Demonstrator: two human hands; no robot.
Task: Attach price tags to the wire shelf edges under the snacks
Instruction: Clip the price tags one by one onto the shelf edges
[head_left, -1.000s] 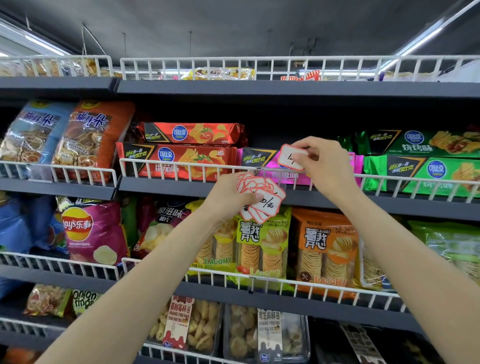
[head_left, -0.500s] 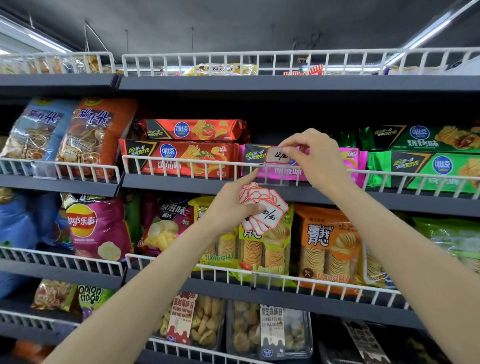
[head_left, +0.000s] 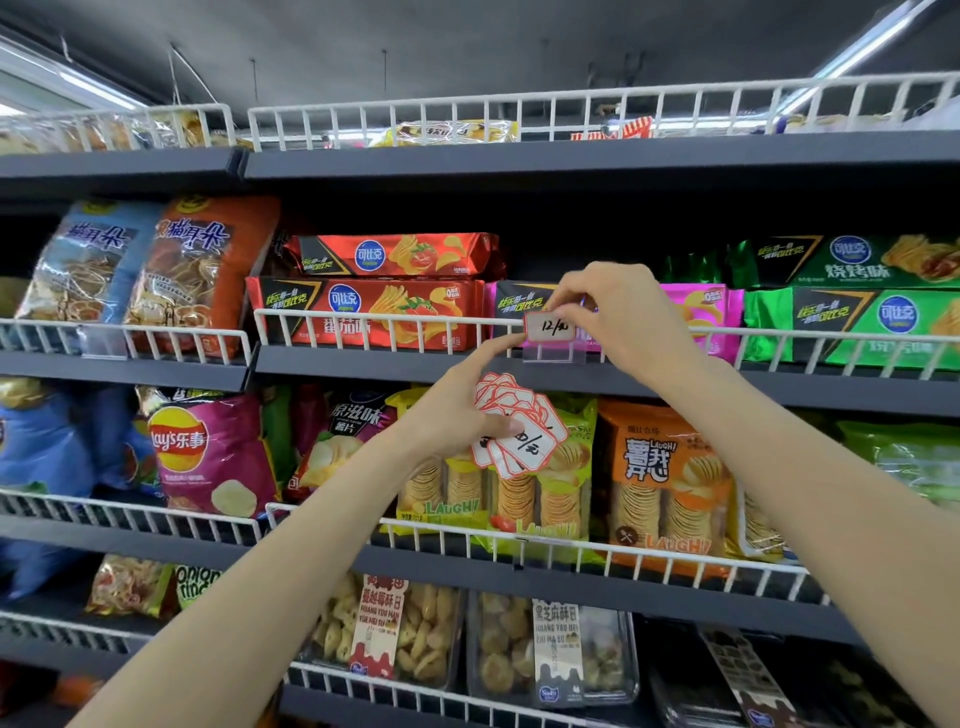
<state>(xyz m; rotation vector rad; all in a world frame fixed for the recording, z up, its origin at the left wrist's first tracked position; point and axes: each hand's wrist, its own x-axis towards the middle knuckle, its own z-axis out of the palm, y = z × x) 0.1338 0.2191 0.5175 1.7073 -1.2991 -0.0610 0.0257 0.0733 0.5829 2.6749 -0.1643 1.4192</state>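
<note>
My right hand (head_left: 618, 317) pinches a red-bordered white price tag (head_left: 549, 327) marked 12, held against the white wire shelf edge (head_left: 363, 318) under the pink snack pack (head_left: 696, 312). The tag sits at the top of a clear plastic holder (head_left: 551, 354) clipped on that wire. My left hand (head_left: 457, 410) grips a fanned stack of red-bordered price tags (head_left: 519, 428) below the shelf, and its forefinger reaches up to touch the holder's left side.
Red tomato crisp packs (head_left: 374, 312) lie left of the tag, green packs (head_left: 852, 322) to the right. Below are Lay's bags (head_left: 208, 447), green and orange stacked-crisp packs (head_left: 665, 478), and cookie tubs (head_left: 384, 629). Another clear holder (head_left: 101, 343) hangs on the left shelf's wire.
My right hand has brought the tag down from in front of the pink pack onto the clear holder on the wire. My left forefinger has risen to that holder.
</note>
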